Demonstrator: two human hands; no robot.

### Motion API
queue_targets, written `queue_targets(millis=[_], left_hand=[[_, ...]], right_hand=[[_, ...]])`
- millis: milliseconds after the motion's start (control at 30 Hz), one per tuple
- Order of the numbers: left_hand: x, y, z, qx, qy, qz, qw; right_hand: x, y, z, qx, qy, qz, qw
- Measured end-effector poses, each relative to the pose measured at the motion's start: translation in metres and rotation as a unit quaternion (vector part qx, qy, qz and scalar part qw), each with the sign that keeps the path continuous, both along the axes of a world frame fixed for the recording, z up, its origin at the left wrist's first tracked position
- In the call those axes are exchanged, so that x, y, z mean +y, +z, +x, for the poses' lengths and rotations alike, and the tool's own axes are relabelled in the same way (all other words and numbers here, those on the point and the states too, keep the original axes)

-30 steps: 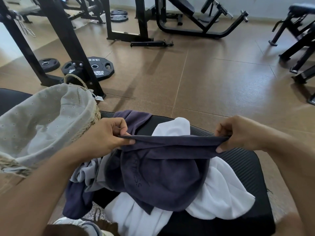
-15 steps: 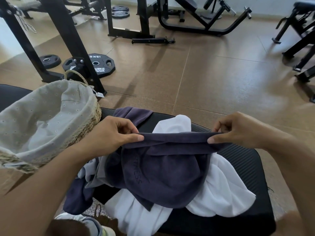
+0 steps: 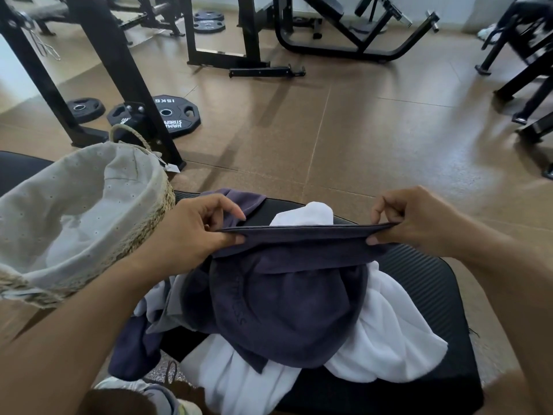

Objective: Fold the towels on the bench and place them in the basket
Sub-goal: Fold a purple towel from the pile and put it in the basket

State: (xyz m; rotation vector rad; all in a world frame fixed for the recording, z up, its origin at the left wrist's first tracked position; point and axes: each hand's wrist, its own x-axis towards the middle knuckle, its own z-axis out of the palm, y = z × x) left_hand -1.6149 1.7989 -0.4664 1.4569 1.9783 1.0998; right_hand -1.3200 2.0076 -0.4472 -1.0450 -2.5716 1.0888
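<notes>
While the dark towel (image 3: 287,298) hangs in a heap over the black padded surface (image 3: 419,295), its top edge is stretched taut between two hands. The left hand (image 3: 191,232) pinches one end of that edge between thumb and curled fingers, its grip clamped on the cloth just beside the basket (image 3: 89,205). The right hand (image 3: 419,220) pinches the other end the same way, its grip also clamped on the cloth, farther from the basket. Under the dark towel lies a white towel (image 3: 389,333), spread across the surface on the side away from the basket, and another dark cloth (image 3: 134,348) droops off the surface below the basket. The basket is woven, lined with pale fabric, and stands at the end of the surface. Beyond the basket, a weight plate (image 3: 176,118) lies on the floor beside a black rack post (image 3: 119,70).
</notes>
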Motion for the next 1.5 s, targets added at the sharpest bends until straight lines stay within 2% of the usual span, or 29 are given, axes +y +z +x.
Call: queue_targets(millis=[67,167,300,400,600,767,933,1067,1200,1300,1500], left_hand=[[0.0,-0.002,-0.001,0.001,0.003,-0.009,1.0],[0.0,-0.001,-0.004,-0.046,0.019,0.001,0.999],[0.002,0.001,-0.004,-0.129,0.059,0.03,0.989],[0.002,0.002,-0.005,-0.142,0.064,0.04,0.987],[0.002,0.0,-0.008,-0.105,0.065,0.025,0.992],[0.002,-0.003,-0.008,-0.102,0.09,0.012,0.991],[0.002,-0.002,-0.009,-0.175,0.109,0.033,0.978],[0.0,0.0,-0.008,-0.176,0.091,0.029,0.98],[0.003,-0.005,-0.01,-0.183,0.112,0.024,0.976],[0.004,-0.005,-0.008,-0.221,0.124,0.017,0.967],[0.006,-0.005,-0.005,-0.236,0.138,0.016,0.962]], right_hand=[[-0.001,0.0,0.001,0.017,-0.006,0.011,1.0],[-0.005,0.008,0.001,0.053,-0.014,-0.007,0.998],[-0.01,0.013,-0.003,0.157,-0.059,-0.068,0.984],[-0.014,0.014,-0.006,0.194,-0.092,-0.074,0.974],[-0.015,0.012,-0.008,0.177,-0.12,-0.041,0.976],[-0.012,0.009,-0.007,0.166,-0.142,-0.054,0.974],[-0.01,0.006,-0.006,0.139,-0.141,-0.095,0.976],[-0.015,0.009,-0.005,0.087,-0.081,-0.13,0.984],[-0.015,0.011,-0.006,0.071,-0.093,-0.128,0.985],[-0.014,0.009,-0.005,0.081,-0.109,-0.132,0.982],[-0.011,0.002,-0.009,0.117,-0.154,-0.114,0.974]])
